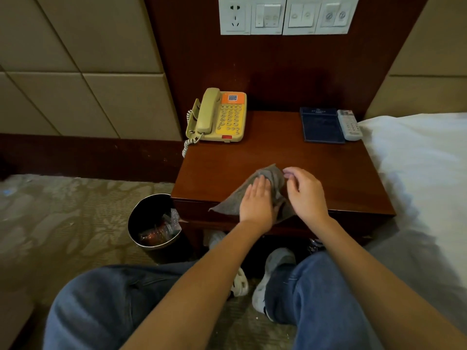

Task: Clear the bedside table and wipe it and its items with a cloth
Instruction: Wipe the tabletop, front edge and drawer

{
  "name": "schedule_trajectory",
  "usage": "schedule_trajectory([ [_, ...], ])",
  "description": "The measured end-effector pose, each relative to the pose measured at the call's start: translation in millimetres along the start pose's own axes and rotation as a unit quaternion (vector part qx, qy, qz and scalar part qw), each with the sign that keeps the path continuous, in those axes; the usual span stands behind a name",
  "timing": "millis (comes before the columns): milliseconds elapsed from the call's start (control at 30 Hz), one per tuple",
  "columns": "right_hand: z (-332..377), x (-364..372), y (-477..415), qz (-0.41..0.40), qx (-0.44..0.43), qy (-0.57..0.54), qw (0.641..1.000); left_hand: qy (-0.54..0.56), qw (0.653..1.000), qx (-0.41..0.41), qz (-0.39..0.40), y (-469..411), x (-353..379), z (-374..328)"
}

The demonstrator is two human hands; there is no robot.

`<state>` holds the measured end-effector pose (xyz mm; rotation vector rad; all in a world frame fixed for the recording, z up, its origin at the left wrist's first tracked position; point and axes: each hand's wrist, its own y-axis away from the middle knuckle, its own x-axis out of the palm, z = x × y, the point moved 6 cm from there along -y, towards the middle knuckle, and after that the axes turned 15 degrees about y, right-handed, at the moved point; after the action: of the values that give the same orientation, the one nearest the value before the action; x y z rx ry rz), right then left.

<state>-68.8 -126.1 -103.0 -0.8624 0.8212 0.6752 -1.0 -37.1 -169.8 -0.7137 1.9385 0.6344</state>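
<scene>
Grey cloth (231, 202): lies at the 6 o'clock edge of the bedside table (328, 173), with one corner hanging past the front lip toward 7 o'clock. Its middle is hidden beneath the left hand.
Left hand (257, 200): flat on the cloth, fingers straight and together, pressing it to the wood.
Right hand (305, 190): at 3 o'clock of the left hand, fingers loosely curled by the cloth's far edge (whether they pinch the fabric or only hover, I cannot tell).
Telephone (219, 117): yellow-beige, at 10 o'clock on the tabletop, handset on its cradle, coiled cord dropping over the left edge.
Blue folder (321, 125): at 2 o'clock, its print too small to read.
Remote (350, 125): white, just beside the folder toward 3 o'clock.
Waste bin (136, 213): on the carpet at 8 o'clock of the table, partly cut off by the table's corner. It holds crumpled clear plastic that is hard to make out.
Shoes (275, 263): pale, under the table, partly hidden by arms and knees.
</scene>
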Motion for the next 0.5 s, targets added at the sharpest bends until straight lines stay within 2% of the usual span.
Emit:
schedule_trajectory([
  [67, -5, 2, 1, -0.004, 0.018, -0.016, 1.000, 0.014, 0.999, -0.038, -0.029, -3, -22, 32],
  [200, 6, 20, 2, 0.038, 0.032, -0.027, 0.998, 0.002, 0.992, -0.123, -0.035, -3, -65, 112],
  [333, 28, 42, -1, 0.079, 0.017, -0.030, 0.996, 0.069, 0.973, -0.205, -0.085, 2, -85, 171],
  [433, 39, 54, -2, 0.106, -0.004, -0.026, 0.994, 0.244, 0.924, -0.256, -0.146, 3, -86, 195],
  [500, 39, 58, -4, 0.108, -0.011, -0.023, 0.994, 0.400, 0.849, -0.288, -0.194, 9, -84, 207],
])
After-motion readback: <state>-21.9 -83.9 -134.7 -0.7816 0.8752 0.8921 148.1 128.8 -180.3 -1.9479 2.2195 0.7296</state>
